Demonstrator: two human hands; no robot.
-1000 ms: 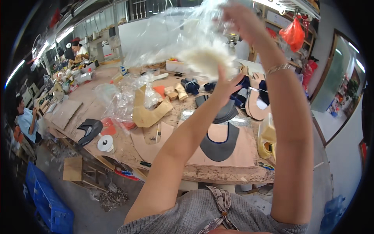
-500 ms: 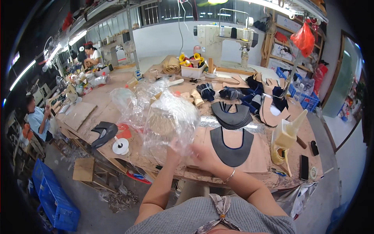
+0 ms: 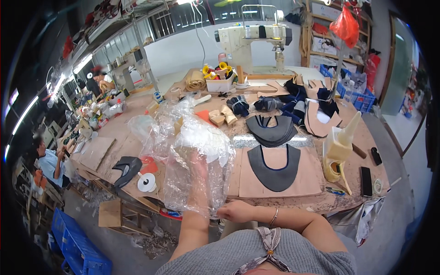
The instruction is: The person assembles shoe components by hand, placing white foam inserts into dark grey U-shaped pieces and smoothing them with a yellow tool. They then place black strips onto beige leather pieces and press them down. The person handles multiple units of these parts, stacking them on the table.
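A large clear plastic bag [image 3: 178, 183] lies crumpled over the table in front of me. My left hand [image 3: 196, 162] is inside it, reaching away from me; the film and its glare blur the fingers. At the bag's near edge my right hand [image 3: 236, 211] is closed, pinching the film. To the right of the bag, a dark grey U-shaped piece with a blue inner edge [image 3: 273, 176] rests on flat tan sheets [image 3: 305, 183]. Behind it sits a stack of similar dark grey pieces [image 3: 270, 133].
A white spool [image 3: 146, 182] and a dark shaped piece [image 3: 126, 169] lie left of the bag. A cream glue bottle [image 3: 337, 146] and a phone [image 3: 365, 181] are at right. Beyond stands a sewing machine [image 3: 250, 43]. Two people work at left. A blue crate [image 3: 80, 247] is on the floor.
My left hand has gone from the bag's near edge deep into it. My right hand has come back toward my body, drawing the film's edge nearer. The view has shifted slightly.
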